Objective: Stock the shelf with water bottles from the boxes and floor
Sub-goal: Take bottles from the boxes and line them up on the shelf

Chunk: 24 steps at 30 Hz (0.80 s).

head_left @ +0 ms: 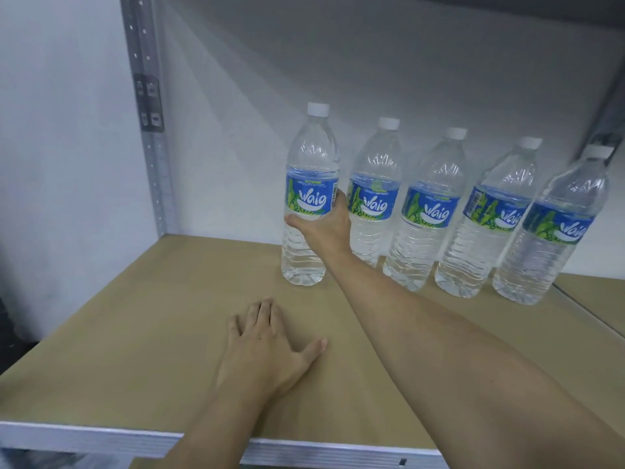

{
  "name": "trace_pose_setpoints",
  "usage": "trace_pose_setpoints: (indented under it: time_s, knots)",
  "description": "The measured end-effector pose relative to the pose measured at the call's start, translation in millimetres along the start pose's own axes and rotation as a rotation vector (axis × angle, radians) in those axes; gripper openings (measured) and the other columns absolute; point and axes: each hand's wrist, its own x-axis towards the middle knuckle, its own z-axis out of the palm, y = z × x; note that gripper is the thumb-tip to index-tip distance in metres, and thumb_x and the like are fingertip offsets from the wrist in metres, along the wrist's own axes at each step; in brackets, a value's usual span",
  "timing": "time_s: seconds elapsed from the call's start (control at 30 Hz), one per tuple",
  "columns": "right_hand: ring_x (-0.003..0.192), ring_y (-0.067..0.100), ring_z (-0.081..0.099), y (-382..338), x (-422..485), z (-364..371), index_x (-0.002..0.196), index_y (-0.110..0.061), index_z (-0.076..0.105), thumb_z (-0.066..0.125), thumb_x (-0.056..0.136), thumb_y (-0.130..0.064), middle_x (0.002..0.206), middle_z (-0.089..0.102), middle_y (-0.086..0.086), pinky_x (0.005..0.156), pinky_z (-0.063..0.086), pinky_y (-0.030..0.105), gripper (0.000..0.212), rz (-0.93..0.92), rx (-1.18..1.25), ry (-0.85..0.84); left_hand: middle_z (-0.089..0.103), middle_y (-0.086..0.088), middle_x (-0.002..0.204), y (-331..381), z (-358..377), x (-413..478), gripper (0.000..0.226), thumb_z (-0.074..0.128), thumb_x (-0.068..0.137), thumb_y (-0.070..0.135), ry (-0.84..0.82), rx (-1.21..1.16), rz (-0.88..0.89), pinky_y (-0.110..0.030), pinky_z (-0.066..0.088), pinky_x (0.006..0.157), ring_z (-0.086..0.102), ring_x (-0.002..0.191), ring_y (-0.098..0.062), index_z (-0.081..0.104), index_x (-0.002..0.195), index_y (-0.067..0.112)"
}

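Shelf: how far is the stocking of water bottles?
Done: a row of four bottles stands upright at the back of the shelf board. In hand: the right hand grips a fifth bottle at the row's left end, base apparently on the board; the left hand rests flat in front. Left: releasing it, filling the bare board; remaining stock is out of view.

I count 5 water bottles (429, 211) standing in 1 row: the leftmost bottle (309, 157), which my right hand (324, 228) grips, and 4 more beside it. Each carries 1 white cap (318, 109) and 1 blue label (307, 198), so 5 caps and 5 labels. I see 2 hands, the other being my left hand (267, 340). There is 1 shelf board (135, 333) and 1 perforated metal upright (148, 96).
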Motion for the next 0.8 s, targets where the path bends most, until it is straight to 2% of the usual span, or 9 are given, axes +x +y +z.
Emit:
trace_pose_setpoints:
  time_s: [0.2, 0.27, 0.4, 0.5, 0.57, 0.8]
  knots:
    - [0.084, 0.004, 0.058, 9, 2, 3, 0.125, -0.016, 0.045, 0.09, 0.061, -0.017, 0.101, 0.06, -0.009, 0.063, 0.038, 0.002, 0.077, 0.012, 0.025, 0.01, 0.007, -0.001, 0.162, 0, 0, 1, 0.112, 0.018, 0.074, 0.087, -0.038, -0.007, -0.009, -0.046, 0.003, 0.12, 0.001, 0.149, -0.014, 0.012, 0.154, 0.009]
    - [0.084, 0.0, 0.058, 10, 1, 6, 0.127, -0.017, 0.043, 0.089, 0.062, -0.017, 0.103, 0.059, -0.01, 0.066, 0.04, 0.002, 0.08, -0.002, 0.038, -0.014, 0.006, -0.001, 0.162, 0, -1, 1, 0.112, 0.018, 0.075, 0.087, -0.043, -0.01, -0.008, -0.046, 0.002, 0.12, 0.0, 0.149, -0.014, 0.011, 0.154, 0.009]
    - [0.091, 0.006, 0.062, 14, 0, 15, 0.126, -0.019, 0.041, 0.089, 0.061, -0.014, 0.109, 0.061, -0.005, 0.073, 0.044, 0.005, 0.081, -0.038, 0.061, 0.003, 0.006, -0.001, 0.163, 0, -2, -1, 0.111, 0.018, 0.075, 0.086, -0.046, -0.013, -0.007, -0.046, 0.001, 0.12, -0.001, 0.149, -0.014, 0.01, 0.154, 0.009]
    - [0.097, 0.013, 0.063, 14, 4, 21, 0.126, -0.018, 0.041, 0.09, 0.059, -0.017, 0.112, 0.062, 0.0, 0.081, 0.05, 0.017, 0.083, -0.038, 0.067, 0.029, 0.006, 0.0, 0.163, 0, -1, 0, 0.111, 0.017, 0.074, 0.086, -0.047, -0.014, -0.009, -0.046, 0.002, 0.12, -0.001, 0.149, -0.014, 0.011, 0.154, 0.009]
    - [0.098, 0.015, 0.063, 15, 8, 24, 0.126, -0.017, 0.042, 0.089, 0.059, -0.016, 0.112, 0.062, 0.001, 0.082, 0.049, 0.021, 0.082, -0.036, 0.067, 0.04, 0.006, 0.0, 0.162, 0, 0, 0, 0.112, 0.017, 0.073, 0.087, -0.046, -0.014, -0.011, -0.047, 0.002, 0.12, 0.0, 0.149, -0.014, 0.011, 0.154, 0.01]
    - [0.096, 0.009, 0.062, 19, 9, 21, 0.127, -0.019, 0.043, 0.089, 0.061, -0.016, 0.113, 0.063, -0.003, 0.077, 0.045, 0.008, 0.08, -0.047, 0.045, -0.021, 0.005, -0.001, 0.163, -2, 0, 1, 0.113, 0.018, 0.073, 0.088, -0.055, -0.035, -0.011, -0.046, 0.001, 0.12, -0.002, 0.15, -0.014, 0.01, 0.154, 0.009]
